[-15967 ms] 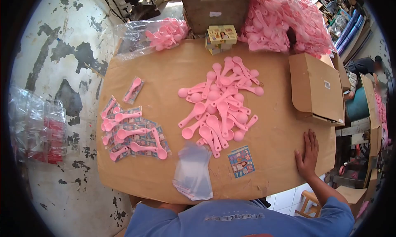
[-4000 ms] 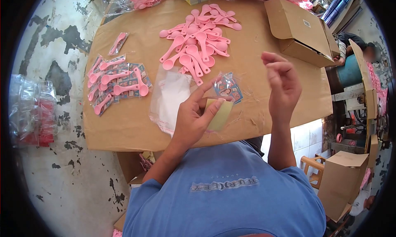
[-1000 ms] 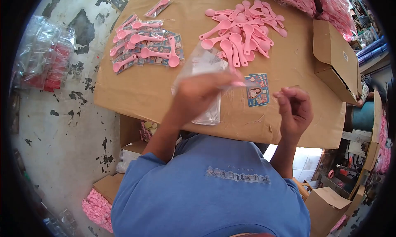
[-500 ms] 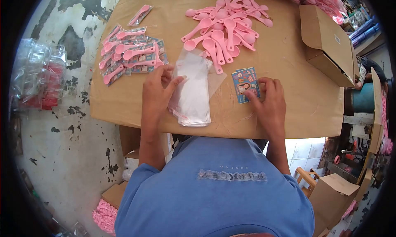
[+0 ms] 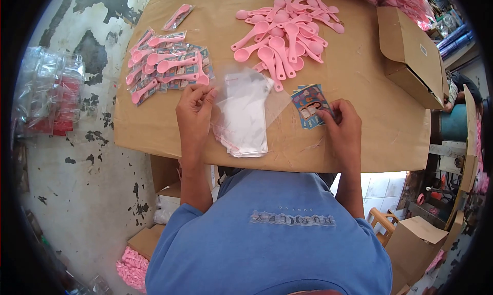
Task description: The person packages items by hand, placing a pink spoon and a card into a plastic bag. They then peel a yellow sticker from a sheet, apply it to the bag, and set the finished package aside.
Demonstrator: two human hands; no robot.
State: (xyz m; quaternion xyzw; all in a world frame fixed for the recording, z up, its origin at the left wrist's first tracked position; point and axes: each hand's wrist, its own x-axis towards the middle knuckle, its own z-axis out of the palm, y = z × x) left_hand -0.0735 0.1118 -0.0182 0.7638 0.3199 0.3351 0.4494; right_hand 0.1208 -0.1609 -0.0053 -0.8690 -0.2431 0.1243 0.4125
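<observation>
My left hand (image 5: 195, 107) is closed in a pinch on the edge of a clear plastic bag (image 5: 220, 107), at the left side of a stack of clear bags (image 5: 245, 118). Between thumb and fingers my right hand (image 5: 343, 123) holds a printed card (image 5: 312, 101), tilted up off several more blue cards (image 5: 311, 121) that lie on the table. Beyond the bags lies a heap of loose pink measuring spoons (image 5: 282, 33). To the left are pink spoons packed in clear bags with cards (image 5: 172, 66), piled together.
One packed spoon (image 5: 178, 16) lies apart at the far left of the brown-covered table (image 5: 377, 136). A cardboard box (image 5: 411, 54) stands at the right edge. Clear bags with red contents (image 5: 49, 92) are off to the left. Another person's arm (image 5: 452, 92) shows at far right.
My left fingers have closed into a pinch, with the bag's edge drawn slightly away from the stack. My right hand has lifted and turned the top card, uncovering the others.
</observation>
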